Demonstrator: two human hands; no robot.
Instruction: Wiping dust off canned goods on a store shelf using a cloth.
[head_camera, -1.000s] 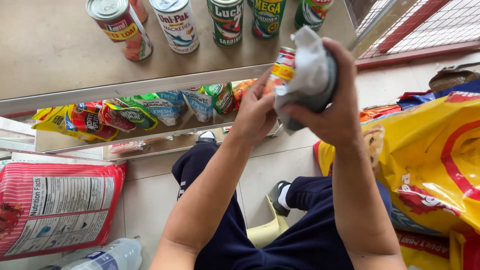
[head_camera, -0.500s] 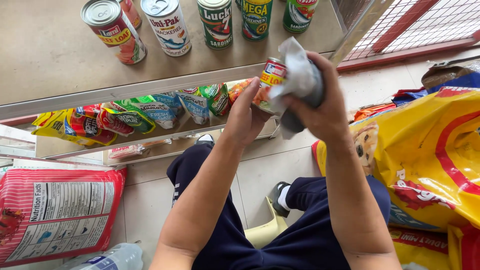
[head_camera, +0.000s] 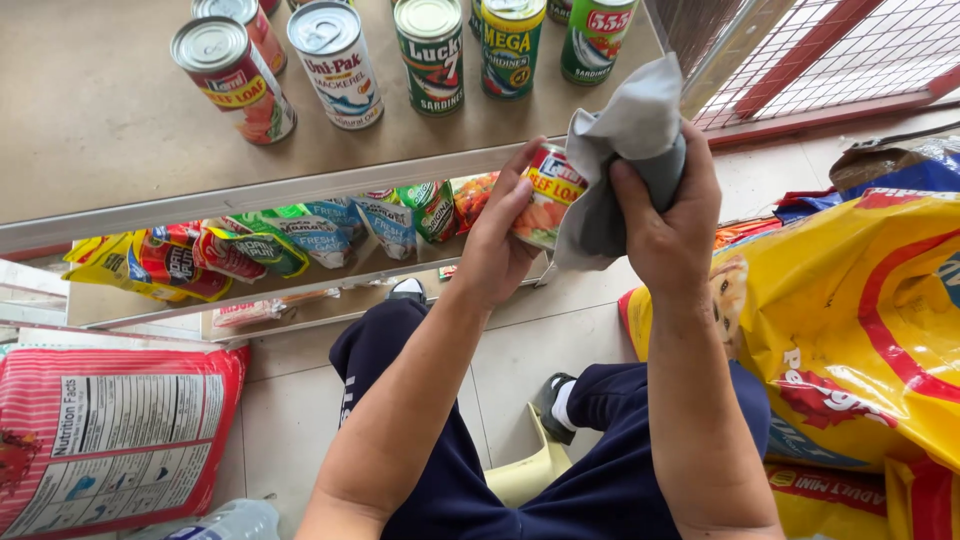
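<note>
Two hands meet over the shelf edge: my left hand (head_camera: 497, 240) grips a red-labelled can (head_camera: 545, 197) tilted sideways, exposing its side to the grey cloth (head_camera: 625, 150) bunched in my right hand (head_camera: 672, 225), far cans (head_camera: 430, 52) standing upright.

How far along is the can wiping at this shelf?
Five cans stand upright in a row on the shelf; whether they have been wiped cannot be told. In hand: the left hand holds a red-labelled can while the right hand presses a grey cloth against it. That can is not yet on the shelf.
</note>
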